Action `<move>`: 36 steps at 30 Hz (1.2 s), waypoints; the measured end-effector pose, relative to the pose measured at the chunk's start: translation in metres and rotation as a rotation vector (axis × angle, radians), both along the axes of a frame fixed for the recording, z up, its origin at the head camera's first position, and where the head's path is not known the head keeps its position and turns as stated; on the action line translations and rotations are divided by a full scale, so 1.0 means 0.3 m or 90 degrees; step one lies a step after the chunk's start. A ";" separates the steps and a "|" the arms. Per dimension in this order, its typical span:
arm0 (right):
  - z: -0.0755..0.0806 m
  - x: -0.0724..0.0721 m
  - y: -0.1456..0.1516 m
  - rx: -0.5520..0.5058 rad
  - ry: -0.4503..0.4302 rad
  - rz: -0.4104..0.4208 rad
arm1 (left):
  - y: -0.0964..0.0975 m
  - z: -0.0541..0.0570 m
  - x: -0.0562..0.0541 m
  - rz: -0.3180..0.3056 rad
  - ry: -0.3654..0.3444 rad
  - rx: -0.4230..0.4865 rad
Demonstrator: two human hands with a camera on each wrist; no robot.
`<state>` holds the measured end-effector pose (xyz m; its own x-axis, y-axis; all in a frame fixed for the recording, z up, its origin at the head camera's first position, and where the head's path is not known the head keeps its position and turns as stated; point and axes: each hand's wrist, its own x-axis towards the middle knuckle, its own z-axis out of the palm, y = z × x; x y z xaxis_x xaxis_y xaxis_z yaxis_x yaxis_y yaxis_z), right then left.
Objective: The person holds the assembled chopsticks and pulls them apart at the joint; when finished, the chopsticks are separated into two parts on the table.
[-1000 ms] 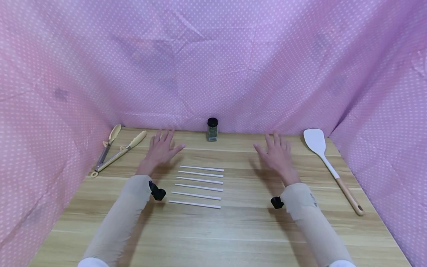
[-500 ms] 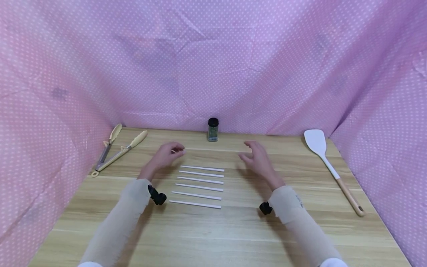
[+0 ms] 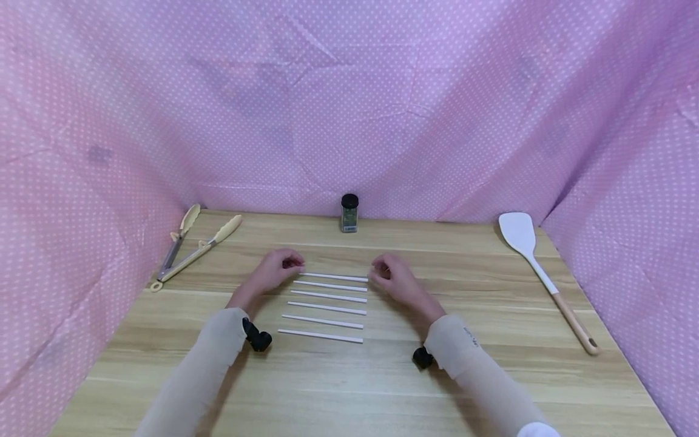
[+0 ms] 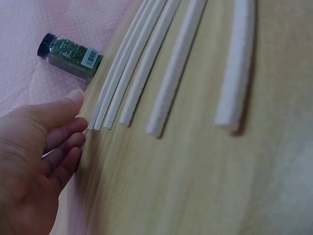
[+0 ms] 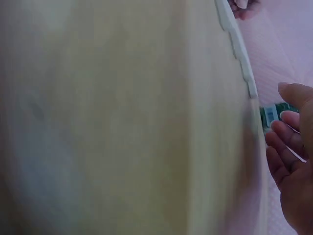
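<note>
Between two hands, the far stick (image 3: 334,277) lies left to right, beyond five other sticks (image 3: 327,308) on the table (image 3: 327,388).

The left hand (image 3: 275,269) is just beside its left end, the right hand (image 3: 401,281) just beside its right; neither is clearly nearer. On both, the fingers are half bent, thumb apart, with nothing plainly held. Whether any fingertip touches cannot be told: the right wrist view shows the sticks overlapping edge-on, that hand cut off at the frame.
</note>
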<state>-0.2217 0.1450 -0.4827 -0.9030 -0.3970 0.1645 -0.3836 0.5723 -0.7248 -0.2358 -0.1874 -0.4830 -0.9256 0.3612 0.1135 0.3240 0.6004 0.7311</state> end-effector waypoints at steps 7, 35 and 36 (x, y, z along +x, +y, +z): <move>-0.015 0.003 -0.026 -0.015 -0.031 0.018 | 0.013 0.002 0.000 -0.035 0.027 -0.008; 0.001 -0.001 -0.057 0.069 0.003 0.001 | 0.017 -0.006 -0.016 -0.029 0.051 -0.052; 0.007 0.000 -0.055 0.061 -0.002 -0.002 | 0.019 0.000 -0.016 -0.027 0.043 -0.044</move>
<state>-0.2218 0.1286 -0.4805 -0.9046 -0.4080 0.1233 -0.3797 0.6401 -0.6679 -0.2407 -0.1818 -0.4830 -0.9005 0.4087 0.1488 0.3973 0.6339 0.6636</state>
